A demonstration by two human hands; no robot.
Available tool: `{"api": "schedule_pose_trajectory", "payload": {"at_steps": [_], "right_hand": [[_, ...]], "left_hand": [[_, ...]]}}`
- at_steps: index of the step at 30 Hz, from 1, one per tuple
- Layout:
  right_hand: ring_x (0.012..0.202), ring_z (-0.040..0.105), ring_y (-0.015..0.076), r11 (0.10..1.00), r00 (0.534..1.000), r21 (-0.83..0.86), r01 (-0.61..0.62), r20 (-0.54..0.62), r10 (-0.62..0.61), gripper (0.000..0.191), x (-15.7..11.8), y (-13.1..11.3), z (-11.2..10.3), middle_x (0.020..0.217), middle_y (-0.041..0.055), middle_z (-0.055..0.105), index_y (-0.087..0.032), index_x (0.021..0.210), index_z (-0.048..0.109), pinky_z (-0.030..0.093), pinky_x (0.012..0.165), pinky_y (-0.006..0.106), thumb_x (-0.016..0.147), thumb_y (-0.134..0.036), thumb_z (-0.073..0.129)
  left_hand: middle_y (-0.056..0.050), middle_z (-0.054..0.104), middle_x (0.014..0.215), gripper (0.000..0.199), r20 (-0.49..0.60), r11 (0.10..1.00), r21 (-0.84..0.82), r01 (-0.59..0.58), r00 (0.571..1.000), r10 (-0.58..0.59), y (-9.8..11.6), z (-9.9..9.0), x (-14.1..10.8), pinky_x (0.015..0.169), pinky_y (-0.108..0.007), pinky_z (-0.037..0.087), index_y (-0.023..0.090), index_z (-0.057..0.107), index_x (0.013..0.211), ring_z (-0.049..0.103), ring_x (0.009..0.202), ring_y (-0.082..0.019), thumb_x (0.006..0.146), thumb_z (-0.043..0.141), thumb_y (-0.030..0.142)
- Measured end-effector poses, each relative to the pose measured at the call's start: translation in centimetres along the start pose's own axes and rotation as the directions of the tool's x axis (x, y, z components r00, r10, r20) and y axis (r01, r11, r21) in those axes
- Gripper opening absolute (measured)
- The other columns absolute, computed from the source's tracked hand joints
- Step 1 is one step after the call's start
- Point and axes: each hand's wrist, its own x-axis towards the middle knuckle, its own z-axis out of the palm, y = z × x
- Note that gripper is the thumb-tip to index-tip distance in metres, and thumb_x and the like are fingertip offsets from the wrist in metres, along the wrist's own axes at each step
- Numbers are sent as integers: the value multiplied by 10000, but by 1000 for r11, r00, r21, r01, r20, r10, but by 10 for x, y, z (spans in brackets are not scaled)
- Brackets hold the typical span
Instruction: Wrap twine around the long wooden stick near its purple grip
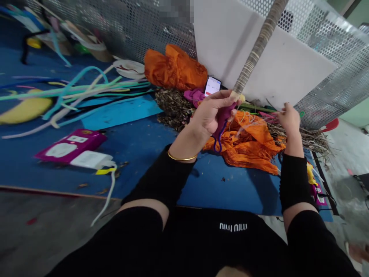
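One bare left hand [211, 111] closed round the lower end of a long, tilted grey-brown ringed stick [256, 50], above crumpled orange cloth [250, 146]. Bare right hand [289, 118] well apart, near the flat white board [276, 65]; fingers curled, can't tell if pinching anything.

The left grip [215, 113] curls closed, the right grip [290, 117] well apart.

Head camera | looks forward and down | close over blue tabletop [207, 188] | left edge blurred, details uncertain
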Motion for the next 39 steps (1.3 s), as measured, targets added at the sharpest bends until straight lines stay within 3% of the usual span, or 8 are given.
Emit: {"api": "schedule_pose_trajectory", "payload": {"at_steps": [5,12,20,24,28,32,35,39], "right_hand": [[950,720,242,977,937,194,-87,-317,146,253,-9,46,-20,997,94,766,-182,1125,735,554,938,437,913,-282,639],[853,712,189,847,948,529,42,-289,134,295,-46,33,-8,928,57,724,-189,1108,687,600,832,383,908,-405,666],[1015,740,201,168,918,978,-123,176,-354,636,-101,-72,28,1098,40,764,-280,1209,667,622,964,388,758,-709,797],[629,618,124,369,898,928,-55,208,-388,392,-106,-71,18,704,-33,651,-234,941,698,585,694,296,878,-619,733],[721,614,137,492,965,844,215,-107,-238,383,-107,-62,2,735,0,620,-213,749,664,575,767,315,996,-503,614],[1071,693,219,211,945,924,318,-291,-151,376,-108,-70,5,967,46,657,-229,768,630,567,1062,461,993,-529,606],[691,625,149,-18,949,958,287,-287,-129,399,-108,-77,13,693,-20,510,-249,753,545,617,888,413,1009,-556,561],[439,263,77,12,960,963,270,-268,-85,418,-106,-75,14,575,-74,295,-242,702,507,420,499,256,979,-533,622]], "left_hand": [[-26,744,871,230,42,999,-26,30,999,-29,-1,6,-5,471,-221,427,200,667,862,566,595,-90,715,844,211],[-8,731,835,216,88,1000,-18,23,996,-22,0,12,-11,466,-218,417,184,667,871,579,563,-79,738,838,172],[-8,733,736,344,181,999,-28,44,983,-38,-16,24,-17,474,-209,453,139,658,907,604,509,-94,644,879,147],[-6,734,716,329,171,998,-47,31,985,-23,-18,22,-12,485,-210,475,126,672,902,606,501,-95,647,880,134],[0,733,712,309,98,997,-26,77,992,-74,-20,24,-9,486,-191,469,134,673,885,610,512,-85,659,884,122],[6,711,694,301,101,991,23,131,986,-133,-30,29,-9,492,-178,465,129,686,858,591,510,-70,651,904,140],[-2,698,703,277,173,989,56,139,974,-146,-38,30,-8,445,-171,409,118,712,846,542,480,-53,660,904,189],[-14,670,712,222,252,977,107,183,946,-205,-41,27,-7,412,-176,357,118,722,803,528,477,-59,677,884,204]]}}
